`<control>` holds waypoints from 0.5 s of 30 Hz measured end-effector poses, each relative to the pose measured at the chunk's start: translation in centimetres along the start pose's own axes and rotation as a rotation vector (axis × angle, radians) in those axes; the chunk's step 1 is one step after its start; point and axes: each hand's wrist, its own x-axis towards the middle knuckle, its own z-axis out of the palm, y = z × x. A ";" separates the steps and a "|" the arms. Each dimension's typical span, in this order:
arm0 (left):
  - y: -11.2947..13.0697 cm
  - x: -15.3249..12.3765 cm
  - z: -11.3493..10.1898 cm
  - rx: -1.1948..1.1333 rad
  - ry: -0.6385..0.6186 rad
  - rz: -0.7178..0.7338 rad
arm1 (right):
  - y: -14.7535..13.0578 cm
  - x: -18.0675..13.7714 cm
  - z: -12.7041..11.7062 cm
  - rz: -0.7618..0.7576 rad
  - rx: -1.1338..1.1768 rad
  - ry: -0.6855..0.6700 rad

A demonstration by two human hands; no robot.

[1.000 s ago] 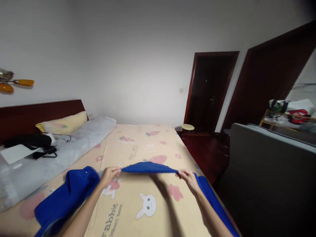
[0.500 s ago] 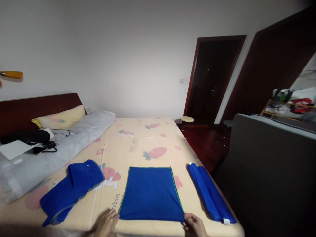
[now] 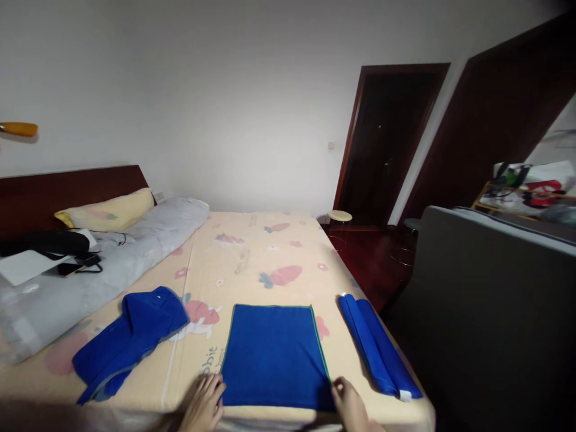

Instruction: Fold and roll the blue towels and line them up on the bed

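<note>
A blue towel (image 3: 274,354) lies spread flat in a rectangle on the bed's near edge. My left hand (image 3: 203,403) rests at its near left corner, fingers on the sheet beside the cloth. At the near right corner my right hand (image 3: 348,405) touches the towel's edge. Whether either hand still pinches the cloth is hard to tell. A crumpled blue cloth (image 3: 130,339) lies to the left. To the right sits a rolled blue towel (image 3: 375,348) near the bed's right edge.
The bed (image 3: 252,258) has a cartoon-print sheet, a grey bolster (image 3: 90,282), a yellow pillow (image 3: 108,211) and dark items with a white sheet at the left. A grey sofa back (image 3: 486,300) stands on the right. A small stool (image 3: 339,216) and dark doorways are beyond.
The towel, held up stretched between both hands a second ago, was pulled toward me and now lies flat. My hands have slid to its near corners.
</note>
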 end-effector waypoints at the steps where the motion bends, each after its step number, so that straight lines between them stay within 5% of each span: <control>1: 1.5 1.1 -0.1 -0.008 -0.017 -0.002 | -1.5 0.0 1.1 -0.077 -0.073 0.006; 5: 9.4 6.1 1.2 -0.066 -0.157 -0.105 | -7.2 -1.4 7.5 -0.292 -0.152 -0.075; 8: 13.5 7.9 3.5 -0.099 -0.288 -0.155 | -8.4 -2.5 11.6 -0.345 -0.222 -0.125; 11: 13.3 6.8 5.6 -0.085 -0.321 -0.193 | -5.3 -2.4 12.7 -0.367 -0.315 -0.119; 15: 8.0 2.8 6.0 0.047 -0.163 -0.338 | 2.5 -1.1 10.0 -0.399 -0.406 0.030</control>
